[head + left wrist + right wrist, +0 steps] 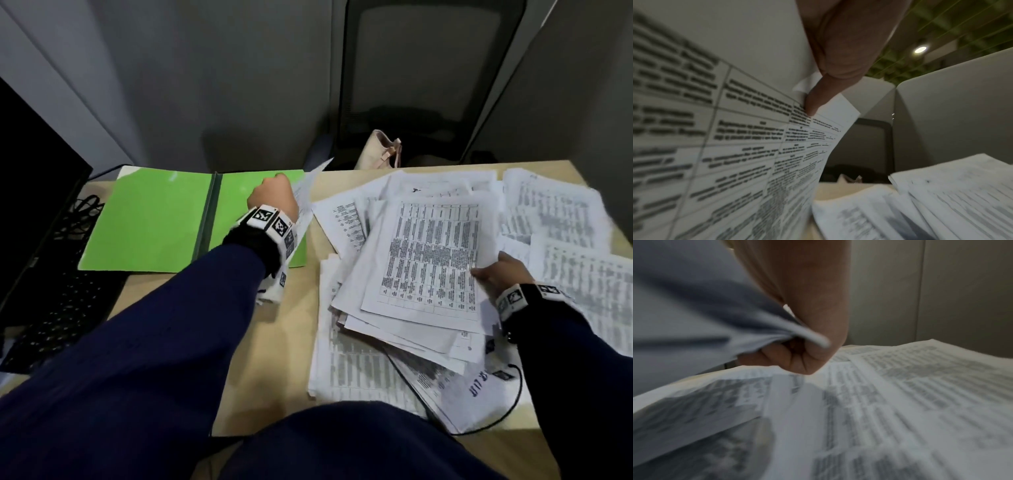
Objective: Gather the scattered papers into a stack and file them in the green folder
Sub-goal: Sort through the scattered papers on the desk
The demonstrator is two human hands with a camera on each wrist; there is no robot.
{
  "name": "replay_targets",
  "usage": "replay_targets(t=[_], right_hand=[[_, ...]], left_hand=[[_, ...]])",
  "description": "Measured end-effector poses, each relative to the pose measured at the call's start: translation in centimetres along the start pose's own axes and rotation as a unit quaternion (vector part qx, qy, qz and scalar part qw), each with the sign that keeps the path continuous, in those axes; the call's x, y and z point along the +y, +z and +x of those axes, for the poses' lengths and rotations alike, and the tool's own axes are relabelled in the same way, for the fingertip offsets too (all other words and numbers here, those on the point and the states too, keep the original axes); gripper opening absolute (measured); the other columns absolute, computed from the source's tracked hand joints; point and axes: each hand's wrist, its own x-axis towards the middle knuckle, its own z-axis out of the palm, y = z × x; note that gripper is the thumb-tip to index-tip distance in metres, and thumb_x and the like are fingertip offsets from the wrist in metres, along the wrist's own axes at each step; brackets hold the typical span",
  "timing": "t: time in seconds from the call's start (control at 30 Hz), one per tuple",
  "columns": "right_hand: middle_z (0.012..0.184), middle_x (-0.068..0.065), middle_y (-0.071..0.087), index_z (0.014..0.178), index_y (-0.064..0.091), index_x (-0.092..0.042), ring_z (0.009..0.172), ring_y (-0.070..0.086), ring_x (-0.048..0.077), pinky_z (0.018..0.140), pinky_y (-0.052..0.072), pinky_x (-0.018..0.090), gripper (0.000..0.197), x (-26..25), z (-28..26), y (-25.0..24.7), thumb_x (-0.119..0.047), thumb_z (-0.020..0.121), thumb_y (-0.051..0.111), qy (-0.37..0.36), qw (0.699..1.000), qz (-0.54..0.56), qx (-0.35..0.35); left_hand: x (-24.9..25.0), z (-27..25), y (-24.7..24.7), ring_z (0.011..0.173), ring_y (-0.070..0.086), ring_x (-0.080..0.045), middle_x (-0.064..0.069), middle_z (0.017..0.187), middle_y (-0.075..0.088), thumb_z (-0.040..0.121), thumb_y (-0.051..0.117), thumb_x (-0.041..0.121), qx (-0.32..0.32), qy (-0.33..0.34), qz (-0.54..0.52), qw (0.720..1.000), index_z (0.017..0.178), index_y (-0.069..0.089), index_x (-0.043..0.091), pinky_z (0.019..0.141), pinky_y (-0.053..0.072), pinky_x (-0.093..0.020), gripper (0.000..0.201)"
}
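The green folder lies open at the desk's back left. Over its right flap, my left hand pinches a printed sheet that stands on edge. In the left wrist view a finger presses against that table-printed sheet. At the right, my right hand grips the edge of a loose bundle of papers raised off the pile. The right wrist view shows the curled fingers clamping several sheets. More scattered papers cover the right half of the desk.
A black keyboard and a monitor stand at the left edge. An office chair and a beige bag are behind the desk. A black cable loops over the papers near the front edge.
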Motion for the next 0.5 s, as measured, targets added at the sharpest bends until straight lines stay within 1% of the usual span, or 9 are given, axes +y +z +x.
replay_targets(t=[0.1, 0.13, 0.17, 0.2, 0.23, 0.3, 0.33, 0.43, 0.5], right_hand=[[0.086, 0.019, 0.059, 0.084, 0.057, -0.011, 0.109, 0.057, 0.038, 0.054, 0.05, 0.026, 0.028, 0.6, 1.8, -4.0, 0.017, 0.079, 0.058, 0.033, 0.998, 0.049, 0.018], [0.085, 0.019, 0.058, 0.088, 0.058, -0.009, 0.111, 0.056, 0.037, 0.055, 0.052, 0.022, 0.027, 0.8, 2.4, -5.2, 0.017, 0.079, 0.057, 0.042, 0.997, 0.059, 0.024], [0.091, 0.021, 0.058, 0.097, 0.059, -0.005, 0.111, 0.056, 0.034, 0.063, 0.053, 0.021, 0.026, 0.8, 2.5, -6.1, 0.015, 0.081, 0.057, 0.051, 0.998, 0.041, 0.027], [0.102, 0.023, 0.058, 0.112, 0.057, -0.002, 0.108, 0.057, 0.032, 0.071, 0.051, 0.021, 0.032, 0.9, 2.5, -6.8, 0.012, 0.083, 0.057, 0.049, 0.998, 0.02, 0.036], [0.114, 0.023, 0.059, 0.124, 0.052, 0.0, 0.099, 0.058, 0.031, 0.072, 0.048, 0.019, 0.039, 1.1, 2.6, -7.4, 0.009, 0.085, 0.056, 0.045, 0.998, -0.013, 0.046], [0.117, 0.016, 0.057, 0.127, 0.048, 0.007, 0.072, 0.053, 0.026, 0.056, 0.048, 0.011, 0.04, 1.6, 2.9, -8.1, 0.011, 0.088, 0.051, 0.031, 0.997, -0.025, 0.061], [0.114, 0.017, 0.058, 0.126, 0.048, 0.008, 0.066, 0.049, 0.024, 0.055, 0.048, 0.013, 0.039, 1.9, 2.9, -8.2, 0.013, 0.088, 0.05, 0.023, 0.997, -0.043, 0.067], [0.117, 0.028, 0.059, 0.123, 0.049, 0.007, 0.073, 0.052, 0.026, 0.075, 0.047, 0.037, 0.038, 2.6, 3.3, -7.9, 0.011, 0.085, 0.055, 0.032, 0.99, -0.122, 0.07], [0.113, 0.028, 0.06, 0.119, 0.05, 0.008, 0.075, 0.054, 0.028, 0.069, 0.051, 0.037, 0.035, 2.9, 3.9, -7.7, 0.009, 0.084, 0.056, 0.023, 0.984, -0.162, 0.068]], left_hand=[[3.3, -0.5, -1.6, 0.111, 0.059, -0.04, -0.019, 0.119, 0.061, 0.087, 0.05, 0.0, 0.038, 0.019, -0.004, 0.999, 0.116, 0.054, 0.006, 0.083, 0.05, -0.042, 0.029], [4.4, -0.7, -2.1, 0.111, 0.059, -0.04, -0.019, 0.118, 0.061, 0.087, 0.05, 0.0, 0.053, 0.023, -0.011, 0.998, 0.115, 0.054, 0.007, 0.082, 0.049, -0.042, 0.029], [5.2, -0.9, -2.6, 0.11, 0.059, -0.04, -0.019, 0.117, 0.062, 0.087, 0.05, 0.001, 0.066, 0.027, -0.023, 0.997, 0.114, 0.055, 0.009, 0.082, 0.049, -0.042, 0.028], [6.0, -1.2, -3.1, 0.109, 0.06, -0.041, -0.018, 0.116, 0.062, 0.087, 0.05, 0.002, 0.081, 0.029, -0.036, 0.996, 0.113, 0.055, 0.01, 0.081, 0.049, -0.042, 0.028], [6.6, -1.4, -3.6, 0.107, 0.06, -0.041, -0.018, 0.116, 0.063, 0.086, 0.051, 0.003, 0.095, 0.026, -0.055, 0.994, 0.112, 0.055, 0.01, 0.08, 0.049, -0.042, 0.028], [7.7, -1.8, -4.3, 0.106, 0.06, -0.04, -0.017, 0.116, 0.063, 0.086, 0.05, 0.004, 0.115, 0.006, -0.115, 0.987, 0.113, 0.056, 0.011, 0.081, 0.049, -0.041, 0.029], [7.9, -1.8, -4.6, 0.107, 0.06, -0.039, -0.016, 0.117, 0.063, 0.086, 0.05, 0.005, 0.117, -0.01, -0.154, 0.981, 0.113, 0.057, 0.012, 0.082, 0.048, -0.04, 0.03], [7.9, -1.8, -4.2, 0.109, 0.061, -0.033, -0.013, 0.118, 0.064, 0.085, 0.05, 0.006, 0.1, -0.057, -0.241, 0.964, 0.112, 0.06, 0.007, 0.079, 0.044, -0.031, 0.029], [7.3, -1.9, -2.4, 0.111, 0.061, -0.031, -0.014, 0.121, 0.064, 0.087, 0.05, 0.004, 0.06, -0.097, -0.284, 0.952, 0.116, 0.061, 0.003, 0.077, 0.044, -0.028, 0.03]])
